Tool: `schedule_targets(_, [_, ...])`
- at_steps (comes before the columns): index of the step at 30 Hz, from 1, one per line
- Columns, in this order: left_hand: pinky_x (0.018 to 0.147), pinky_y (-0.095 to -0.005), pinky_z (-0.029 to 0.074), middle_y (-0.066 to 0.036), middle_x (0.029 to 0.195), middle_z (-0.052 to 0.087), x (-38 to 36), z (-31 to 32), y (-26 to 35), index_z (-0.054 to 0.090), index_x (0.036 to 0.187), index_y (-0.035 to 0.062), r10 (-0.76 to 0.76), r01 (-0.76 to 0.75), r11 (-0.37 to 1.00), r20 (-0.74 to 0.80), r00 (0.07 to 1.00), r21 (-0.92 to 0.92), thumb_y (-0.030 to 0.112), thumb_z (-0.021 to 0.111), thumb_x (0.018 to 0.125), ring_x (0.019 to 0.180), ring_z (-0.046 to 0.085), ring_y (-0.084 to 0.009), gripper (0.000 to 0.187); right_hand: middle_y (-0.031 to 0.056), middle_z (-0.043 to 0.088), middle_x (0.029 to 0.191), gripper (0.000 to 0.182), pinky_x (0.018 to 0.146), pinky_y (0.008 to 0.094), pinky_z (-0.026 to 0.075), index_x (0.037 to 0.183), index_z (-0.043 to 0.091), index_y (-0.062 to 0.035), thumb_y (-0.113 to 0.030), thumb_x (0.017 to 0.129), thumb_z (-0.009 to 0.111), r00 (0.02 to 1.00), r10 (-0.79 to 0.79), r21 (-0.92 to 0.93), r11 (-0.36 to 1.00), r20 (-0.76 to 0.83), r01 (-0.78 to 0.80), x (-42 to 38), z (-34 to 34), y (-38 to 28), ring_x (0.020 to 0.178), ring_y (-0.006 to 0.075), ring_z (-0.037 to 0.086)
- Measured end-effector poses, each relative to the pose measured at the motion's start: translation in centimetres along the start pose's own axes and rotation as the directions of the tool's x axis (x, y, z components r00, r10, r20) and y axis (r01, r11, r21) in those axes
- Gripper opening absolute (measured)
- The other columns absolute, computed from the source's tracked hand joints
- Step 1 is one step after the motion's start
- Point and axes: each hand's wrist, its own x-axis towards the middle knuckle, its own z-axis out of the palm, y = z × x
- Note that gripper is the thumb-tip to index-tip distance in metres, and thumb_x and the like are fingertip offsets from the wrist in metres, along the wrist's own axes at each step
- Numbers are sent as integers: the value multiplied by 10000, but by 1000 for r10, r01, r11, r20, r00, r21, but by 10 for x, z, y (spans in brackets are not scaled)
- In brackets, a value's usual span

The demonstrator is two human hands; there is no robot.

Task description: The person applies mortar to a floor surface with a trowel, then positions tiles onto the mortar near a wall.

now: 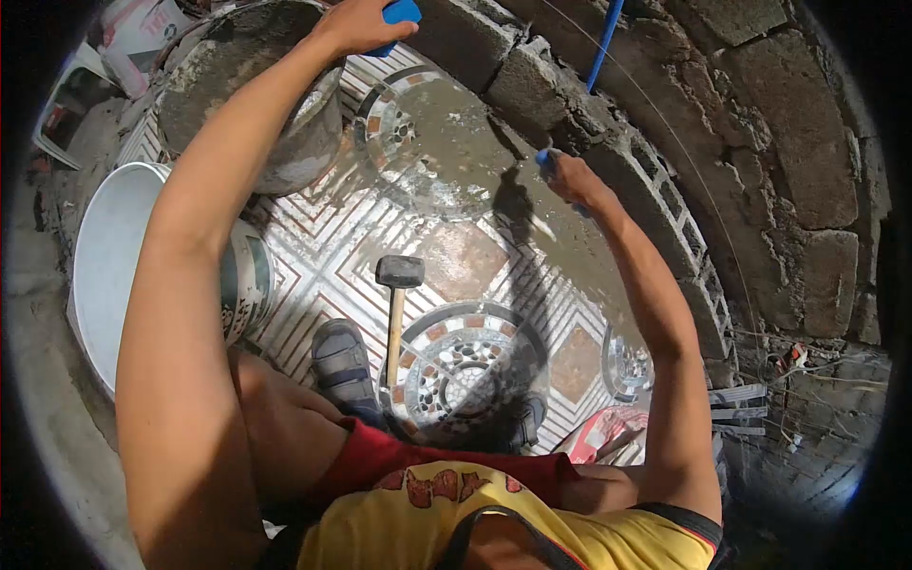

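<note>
Patterned floor tiles (456,256) were framed by a rough block wall (798,123), and part of their surface was covered by a wet grey mix (446,133). A rubber mallet (399,273) was laid on the tiles beside a sandalled foot (340,356), with a white bucket (112,275) and a mortar-stained tub (309,157) placed on the left.

The mallet could be knocked or tripped over if the foot was shifted without its handle being noticed. Footing could be lost where the tiles were slicked by the mix, and balance could be strained because both arms were stretched far forward. Knuckles could be scraped if the wall's coarse edge was met by the right hand (575,180).

By that hand, a blue handle (543,157) was gripped, the fingers wrapped closely around it over the mix, near the foot of the wall. What was fixed to the handle could not be made out for certain. A blue block (402,19) was clasped by the left hand (356,27), its fingers bent with little gap, above the tub's rim; the block was partly hidden by the fingers.
</note>
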Motion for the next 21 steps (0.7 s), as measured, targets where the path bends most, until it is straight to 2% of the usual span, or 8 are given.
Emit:
schedule_targets(5, [899,-434,441,-177,1113,591,-3,-6,1,568,1140,81,-51,49,998,64,997,34,443,653,734,1064,543,-361,551,237,645,822,274,616,444,524,974,556,24,-199,815,559,993,-93,-181,980,-72,79,20,33,-2,736,372,662])
schedule_targets(11, [896,-442,440,-176,1123,589,-1,0,3,561,1155,70,-54,50,997,73,996,51,440,647,751,1068,543,-356,554,187,646,750,247,529,397,525,988,547,23,-145,808,562,992,47,33,998,115,-51,13,1,-19,617,290,664])
schedule_targets(13, [897,-438,440,-179,1134,586,0,-4,3,560,1160,71,-65,60,996,81,995,64,443,647,753,1073,542,-354,558,261,624,883,285,714,456,518,923,580,30,-226,796,582,989,-125,-84,988,83,132,10,10,-14,849,391,639])
schedule_targets(15, [899,-433,440,-184,1131,591,-2,-8,3,566,1147,64,-66,62,997,77,995,45,432,654,753,1071,544,-356,546,257,621,979,329,798,464,491,1020,567,6,-236,799,592,979,161,-14,987,123,-161,1,18,-11,947,396,609])
schedule_targets(16, [897,-430,442,-184,1121,596,-2,-9,3,573,1134,61,-68,67,997,46,997,28,423,660,750,1063,550,-355,536,241,627,1016,359,818,463,483,1100,546,-21,-234,814,584,991,81,28,996,106,-84,-11,13,1,982,398,597])
schedule_targets(17, [894,-427,444,-185,1110,602,-2,-5,3,581,1121,57,-68,68,998,27,997,5,415,667,746,1054,557,-354,525,201,656,840,425,630,416,523,1216,519,-54,-165,806,533,984,146,16,989,98,-148,-17,29,36,700,290,669])
schedule_targets(19, [876,-415,455,-178,1069,620,-1,-5,7,604,1066,47,-29,29,1000,20,999,7,398,678,733,1020,577,-346,489,230,633,1019,338,810,453,495,1116,554,-35,-214,830,559,961,205,-12,978,187,-206,-59,10,50,943,373,625])
schedule_targets(21, [876,-413,454,-175,1076,620,0,0,7,603,1069,47,-41,41,999,26,999,9,402,674,731,1022,576,-345,495,227,634,1018,312,775,447,503,1111,561,-45,-195,838,550,917,304,-156,950,258,-271,-89,-13,67,896,352,643])
